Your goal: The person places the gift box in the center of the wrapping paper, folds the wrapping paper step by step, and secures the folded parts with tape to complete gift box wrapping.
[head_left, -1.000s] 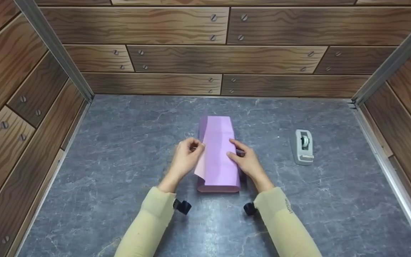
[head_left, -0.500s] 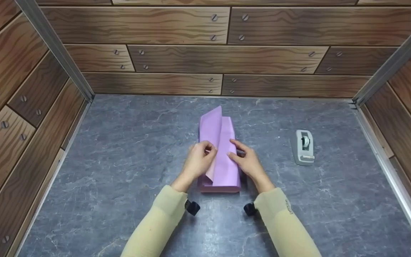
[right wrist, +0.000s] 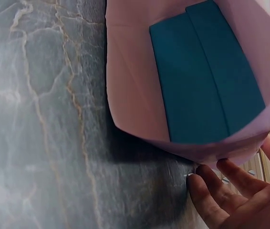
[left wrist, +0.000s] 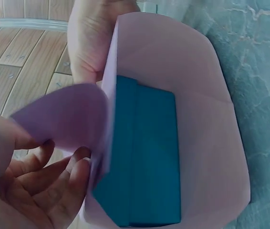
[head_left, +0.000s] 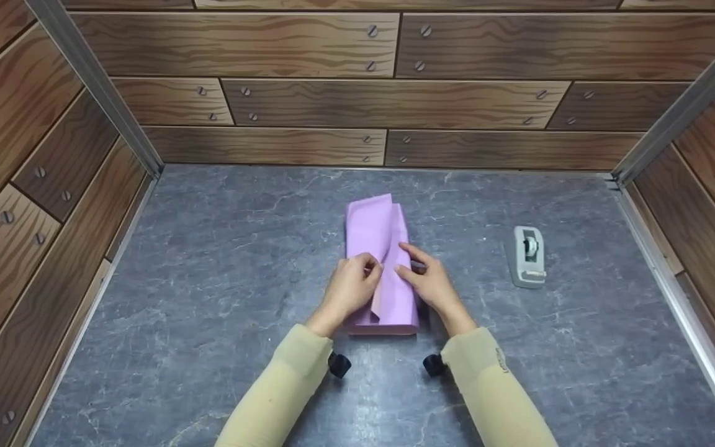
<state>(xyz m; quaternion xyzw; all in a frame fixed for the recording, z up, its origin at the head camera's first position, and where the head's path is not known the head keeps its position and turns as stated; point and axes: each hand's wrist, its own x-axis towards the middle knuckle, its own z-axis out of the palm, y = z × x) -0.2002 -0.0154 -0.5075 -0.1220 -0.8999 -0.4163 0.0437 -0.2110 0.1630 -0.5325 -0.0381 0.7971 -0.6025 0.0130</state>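
Observation:
A sheet of purple wrapping paper (head_left: 370,226) is folded into a loose sleeve on the table, its inner side pale pink. Inside it lies a teal box (left wrist: 154,152), seen through the sleeve's near end in both wrist views and hidden in the head view. My left hand (head_left: 348,287) pinches the loose edge of the paper and holds it over the top of the sleeve, where the flap stands slightly raised and bent. At the sleeve's right side my right hand (head_left: 433,282) holds the paper, thumb on top and other fingers along the side.
To the right stands a grey tape dispenser (head_left: 528,257) with a roll in it. The grey marbled table (head_left: 239,230) is bordered by wood-patterned walls (head_left: 308,102) at the back and sides, with metal strips along the edges.
My left hand has moved to the right, drawing the paper's loose edge across the top of the sleeve toward my right hand. The right hand has stayed in place.

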